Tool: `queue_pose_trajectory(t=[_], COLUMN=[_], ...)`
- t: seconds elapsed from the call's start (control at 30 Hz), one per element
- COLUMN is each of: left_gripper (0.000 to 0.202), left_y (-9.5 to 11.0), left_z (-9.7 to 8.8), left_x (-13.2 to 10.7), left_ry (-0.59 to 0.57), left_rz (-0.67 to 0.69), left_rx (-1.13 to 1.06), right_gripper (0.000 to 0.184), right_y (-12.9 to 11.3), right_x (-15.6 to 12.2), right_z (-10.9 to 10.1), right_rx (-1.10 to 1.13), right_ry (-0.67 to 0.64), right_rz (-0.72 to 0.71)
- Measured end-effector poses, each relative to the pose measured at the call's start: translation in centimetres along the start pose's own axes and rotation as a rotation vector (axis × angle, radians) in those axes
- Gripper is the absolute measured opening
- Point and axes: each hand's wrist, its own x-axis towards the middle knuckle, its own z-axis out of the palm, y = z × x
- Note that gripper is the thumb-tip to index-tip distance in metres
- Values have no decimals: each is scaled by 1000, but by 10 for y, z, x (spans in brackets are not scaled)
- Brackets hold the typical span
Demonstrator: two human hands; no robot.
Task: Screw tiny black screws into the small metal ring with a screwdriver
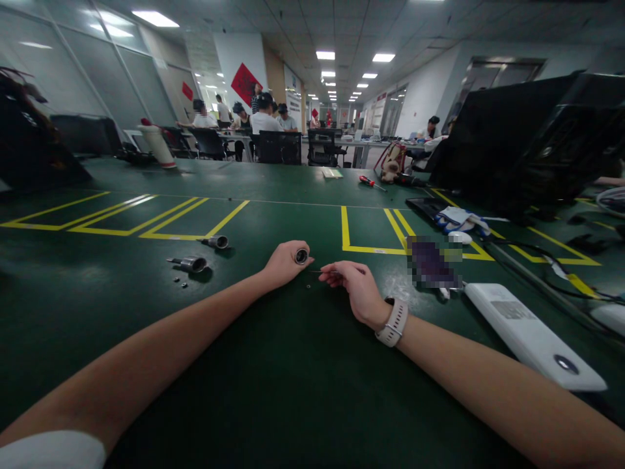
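My left hand [287, 266] is wrapped round a metal cylindrical part [301, 256], its round open end turned toward me. My right hand [352, 281], with a pale watch on the wrist, pinches a thin metal rod [317, 271] that points left toward the cylinder; the rod's kind is too small to tell. Just below, a tiny ring-like piece [308, 286] lies on the green table. Off to the left rest two more metal cylindrical parts with narrow stems, a nearer one [195, 264] and a farther one [219, 242]. Two small nuts [180, 282] lie beside the nearer one.
Yellow tape outlines [371, 250] mark the table. To the right are a phone [432, 262], a white power bank [532, 335], gloves [459, 219], cables and a large black monitor [527, 143]. A red screwdriver [371, 182] lies farther back; a pale cup [157, 146] stands back left.
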Motion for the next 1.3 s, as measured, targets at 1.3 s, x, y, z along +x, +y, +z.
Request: queue_pose_trajectory(t=[1.3], left_gripper=[15], left_y=[4], left_z=[-2], left_x=[-3], left_ry=[-64], left_rz=[78], left_rx=[-62], right_gripper=[19], right_y=[-12], right_x=[-5], right_z=[5], right_rx=[0], right_ry=[-131], right_rz=[5])
